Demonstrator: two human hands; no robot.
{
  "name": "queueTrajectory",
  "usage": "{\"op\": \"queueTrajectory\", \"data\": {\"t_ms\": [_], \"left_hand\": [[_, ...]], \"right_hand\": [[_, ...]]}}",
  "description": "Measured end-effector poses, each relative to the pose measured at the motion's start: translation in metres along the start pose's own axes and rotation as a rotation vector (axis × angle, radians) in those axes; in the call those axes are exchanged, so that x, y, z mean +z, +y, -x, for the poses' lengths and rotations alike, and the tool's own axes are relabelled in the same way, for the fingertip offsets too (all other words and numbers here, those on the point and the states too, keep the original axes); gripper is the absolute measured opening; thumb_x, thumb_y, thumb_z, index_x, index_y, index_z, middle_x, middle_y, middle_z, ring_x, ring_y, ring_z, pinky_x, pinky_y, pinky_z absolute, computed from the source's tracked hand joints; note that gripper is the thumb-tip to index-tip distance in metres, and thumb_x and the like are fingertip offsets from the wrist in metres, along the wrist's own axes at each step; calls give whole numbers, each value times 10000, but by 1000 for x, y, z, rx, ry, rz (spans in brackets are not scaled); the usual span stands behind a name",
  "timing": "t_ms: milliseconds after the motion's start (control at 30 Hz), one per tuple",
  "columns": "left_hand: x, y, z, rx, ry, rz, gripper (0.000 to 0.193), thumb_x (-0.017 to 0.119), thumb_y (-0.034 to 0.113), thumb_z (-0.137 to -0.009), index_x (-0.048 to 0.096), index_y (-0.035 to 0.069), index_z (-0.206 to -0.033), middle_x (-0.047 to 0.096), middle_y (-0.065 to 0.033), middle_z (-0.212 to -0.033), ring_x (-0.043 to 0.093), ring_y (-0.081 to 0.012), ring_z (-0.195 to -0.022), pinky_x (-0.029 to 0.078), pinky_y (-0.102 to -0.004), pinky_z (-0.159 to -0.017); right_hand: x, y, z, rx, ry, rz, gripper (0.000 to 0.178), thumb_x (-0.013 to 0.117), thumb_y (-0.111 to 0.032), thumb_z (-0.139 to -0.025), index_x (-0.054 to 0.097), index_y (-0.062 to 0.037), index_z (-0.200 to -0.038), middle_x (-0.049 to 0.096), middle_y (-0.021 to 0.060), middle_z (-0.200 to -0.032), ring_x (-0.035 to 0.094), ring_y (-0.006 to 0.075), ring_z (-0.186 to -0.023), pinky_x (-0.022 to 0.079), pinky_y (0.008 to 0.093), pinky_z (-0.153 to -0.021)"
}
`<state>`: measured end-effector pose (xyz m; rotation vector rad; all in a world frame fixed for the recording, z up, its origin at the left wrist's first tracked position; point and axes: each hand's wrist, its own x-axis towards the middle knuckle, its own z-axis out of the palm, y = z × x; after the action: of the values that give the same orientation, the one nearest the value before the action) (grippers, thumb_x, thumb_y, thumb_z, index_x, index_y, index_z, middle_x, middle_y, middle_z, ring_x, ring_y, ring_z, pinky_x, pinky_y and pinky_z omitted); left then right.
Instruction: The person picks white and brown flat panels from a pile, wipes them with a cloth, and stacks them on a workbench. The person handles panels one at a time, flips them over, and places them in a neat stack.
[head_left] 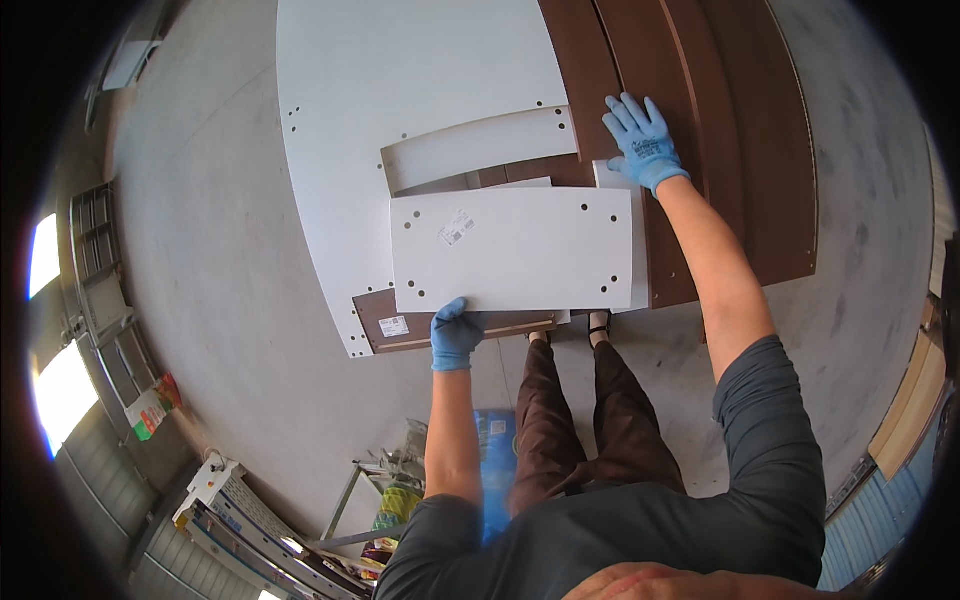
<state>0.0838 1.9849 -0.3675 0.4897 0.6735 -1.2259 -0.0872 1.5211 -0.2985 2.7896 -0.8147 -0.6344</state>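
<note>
Blue gloves cover both hands. My left hand (456, 335) grips the near edge of a small white panel (520, 250), left of its middle. That panel has dark round holes near its corners and a paper label. My right hand (642, 142) lies open, fingers spread, on a dark brown panel (740, 160) to the right. Beyond the small panel, a narrow white strip (480, 145) with holes at its ends lies across the stack. Beneath it stretches a large white panel (400, 70). A brown panel (375, 308) with a label shows under the near left corner.
My feet (598, 325) stand at the stack's near edge. Behind my left arm are a blue bag (495, 455) and a metal frame (345, 500) with packets. Metal racking (100, 270) lines the left wall. Long boards (910, 410) lie at the right. Grey concrete floor (200, 180) surrounds the stack.
</note>
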Motion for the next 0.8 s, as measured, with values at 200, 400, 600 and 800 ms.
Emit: {"op": "queueTrajectory", "data": {"t_ms": [200,400,600,800], "left_hand": [[2,-1,-30,-6,-38,-4,347,606,5,-893,650,-6,-1237,710,-145,-1258,656,-310,-1179,474,-535,-1135],[10,-5,-51,-31,-204,117,483,581,-8,-907,567,-26,-1390,639,-166,-1397,582,-342,-1317,449,-562,-1151],[41,-13,-58,78,85,-50,147,644,80,-892,713,45,-1017,757,-112,-1084,685,-313,-1095,517,-475,-1055],[40,-5,-70,50,-6,-26,248,613,55,-884,686,10,-1117,751,-114,-1115,696,-283,-1074,517,-517,-1057]], "right_hand": [[-9,5,-24,33,-23,8,865,741,-572,-845,459,-165,-1554,272,44,-1717,208,240,-1594,126,494,-1299],[-16,8,-45,63,-30,33,851,717,-565,-883,419,-181,-1581,257,27,-1724,204,232,-1597,127,487,-1300],[-9,16,-65,66,-48,39,833,696,-556,-909,401,-187,-1596,245,26,-1731,199,235,-1601,132,484,-1300],[-1,25,-81,30,-4,7,861,660,-641,-872,470,-186,-1578,264,90,-1729,213,310,-1599,110,585,-1284]]}}
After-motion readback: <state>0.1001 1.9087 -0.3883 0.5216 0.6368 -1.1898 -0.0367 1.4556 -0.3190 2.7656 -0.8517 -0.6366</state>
